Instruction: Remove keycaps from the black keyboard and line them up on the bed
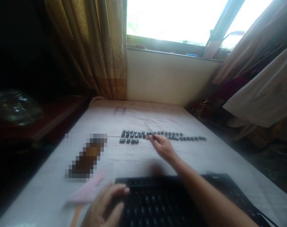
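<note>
My left hand (105, 205) rests at the left edge of a black keyboard (155, 201), its thumb and fingers apart over the keys. Farther out, my right hand (163, 146) pinches a thin two-pronged tool (148, 127) with a dark end; blur hides its exact kind. Fingers and tool are over rows of loose black keycaps (134, 133) laid on the pale cloth. A shorter row of keycaps (128, 141) lies nearer, left of my right hand. My right forearm crosses above the keyboard and hides part of it.
A pink piece (88, 190) with an orange strip (76, 216) lies left of my left hand. Beyond it is a pixelated brown object (88, 157). A glass bowl (15, 107) stands on a dark red surface at left. Cloths (263, 85) hang at right.
</note>
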`<state>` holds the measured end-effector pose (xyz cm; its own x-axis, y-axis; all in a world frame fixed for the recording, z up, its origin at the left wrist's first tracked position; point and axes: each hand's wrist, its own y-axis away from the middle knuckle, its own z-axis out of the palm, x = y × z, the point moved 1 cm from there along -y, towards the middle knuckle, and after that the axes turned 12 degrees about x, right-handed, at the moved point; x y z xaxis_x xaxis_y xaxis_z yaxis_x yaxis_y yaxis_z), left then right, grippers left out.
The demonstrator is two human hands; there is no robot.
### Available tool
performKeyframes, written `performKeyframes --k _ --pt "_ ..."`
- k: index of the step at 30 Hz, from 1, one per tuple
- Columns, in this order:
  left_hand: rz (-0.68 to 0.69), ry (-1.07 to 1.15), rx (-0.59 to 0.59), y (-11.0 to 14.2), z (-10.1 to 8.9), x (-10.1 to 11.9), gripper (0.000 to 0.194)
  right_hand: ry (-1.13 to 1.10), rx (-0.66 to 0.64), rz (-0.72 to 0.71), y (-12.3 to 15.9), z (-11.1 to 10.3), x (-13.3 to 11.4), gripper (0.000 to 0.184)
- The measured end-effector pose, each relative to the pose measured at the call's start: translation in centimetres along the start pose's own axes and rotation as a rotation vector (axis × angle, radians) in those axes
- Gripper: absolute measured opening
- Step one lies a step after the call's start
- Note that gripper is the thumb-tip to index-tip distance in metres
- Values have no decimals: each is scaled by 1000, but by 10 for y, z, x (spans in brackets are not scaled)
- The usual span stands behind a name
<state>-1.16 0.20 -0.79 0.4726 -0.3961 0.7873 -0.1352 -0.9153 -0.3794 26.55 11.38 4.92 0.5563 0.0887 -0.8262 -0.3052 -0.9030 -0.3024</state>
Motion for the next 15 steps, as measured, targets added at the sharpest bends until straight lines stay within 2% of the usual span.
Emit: performKeyframes --k 3,6,9,12,15 --pt "-3 64 -7 -4 -2 6 32 -151 64 84 17 -13 -3 66" --pt "-14 81 16 -6 -2 13 29 -367 119 220 37 -26 -8 69" --pt "-28 69 19 -8 -1 17 27 -418 136 293 56 -37 -14 69" --pt "-40 53 22 -9 0 19 26 -391 87 273 72 -43 -19 70" --pt "-45 33 20 -10 0 20 26 -405 -44 265 81 -43 -22 65"
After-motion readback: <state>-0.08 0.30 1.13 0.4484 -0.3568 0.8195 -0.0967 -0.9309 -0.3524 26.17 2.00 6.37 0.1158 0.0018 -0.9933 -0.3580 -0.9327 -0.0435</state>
